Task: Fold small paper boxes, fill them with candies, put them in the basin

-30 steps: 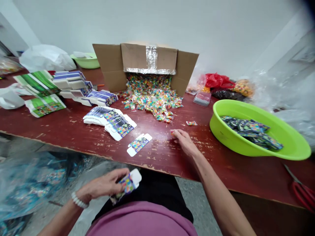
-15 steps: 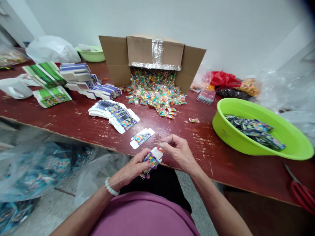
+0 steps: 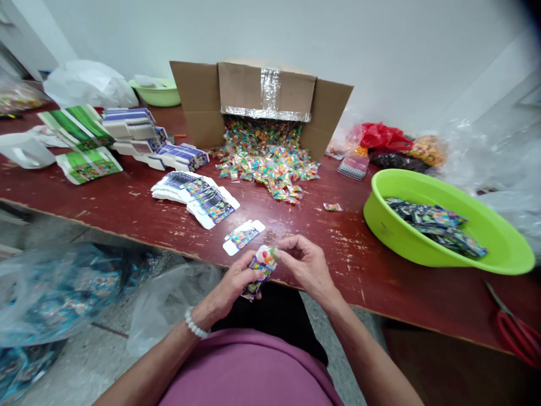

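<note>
My left hand (image 3: 231, 285) is closed around a small printed candy box (image 3: 258, 274), held tilted at the table's front edge with its top end open. At that opening my right hand (image 3: 305, 264) pinches a small candy packet (image 3: 269, 256) with red, orange and green pieces, partly over the box's white flap. A flattened box (image 3: 243, 237) lies on the table just beyond my hands. Behind it fans out a stack of flat printed boxes (image 3: 196, 194). Many wrapped candy packets (image 3: 270, 163) spill from a cardboard carton (image 3: 198, 90) onto the tabletop.
A lime-green basin (image 3: 393, 254) at right holds printed boxes or packets. Red-handled scissors (image 3: 513, 332) lie near the right edge. One loose candy packet (image 3: 333, 207) sits mid-table. Bundled boxes (image 3: 135, 127) and a white jug (image 3: 27, 152) stand left. Plastic bags (image 3: 71, 293) lie below.
The candy packet now shows over the box opening, where the white flap was mostly bare. My left hand has raised the box slightly toward my right fingers.
</note>
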Tool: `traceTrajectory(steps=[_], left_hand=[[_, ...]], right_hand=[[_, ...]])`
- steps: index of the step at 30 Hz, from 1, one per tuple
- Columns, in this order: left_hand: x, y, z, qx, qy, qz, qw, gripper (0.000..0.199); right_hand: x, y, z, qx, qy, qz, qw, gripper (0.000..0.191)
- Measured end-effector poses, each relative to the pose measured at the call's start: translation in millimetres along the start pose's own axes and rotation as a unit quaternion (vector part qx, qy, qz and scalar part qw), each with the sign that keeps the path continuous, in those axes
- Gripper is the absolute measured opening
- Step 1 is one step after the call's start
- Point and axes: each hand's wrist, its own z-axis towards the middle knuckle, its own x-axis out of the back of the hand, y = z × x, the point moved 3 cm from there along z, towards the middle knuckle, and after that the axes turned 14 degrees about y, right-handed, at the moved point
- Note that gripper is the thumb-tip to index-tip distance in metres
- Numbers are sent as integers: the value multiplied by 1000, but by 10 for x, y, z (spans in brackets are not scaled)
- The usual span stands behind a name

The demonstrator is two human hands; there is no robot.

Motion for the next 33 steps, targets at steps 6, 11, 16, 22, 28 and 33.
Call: traceTrajectory(steps=[6,11,16,22,28,33], left_hand=[[13,-6,-1,-30,0,21,999,40],[22,-29,1,-17,40,-16,999,49],[-3,-60,14,7,65,-25,998,57],[-28,-14,11,0,69,-50,996,50],[-57,9,-29,5,57,-94,994,45],[-86,-22,-39,11,50,-129,990,44]], right_hand=[[34,-114,11,100,-24,-103,989,8],[15,-298,-20,142,-67,-106,982,14],[-69,-187,-120,101,-5,-55,993,24],[-141,-194,-178,88,-15,-8,996,23],[-167,-27,-142,-145,-61,99,983,43],[-341,72,-221,-208,-79,160,962,30]])
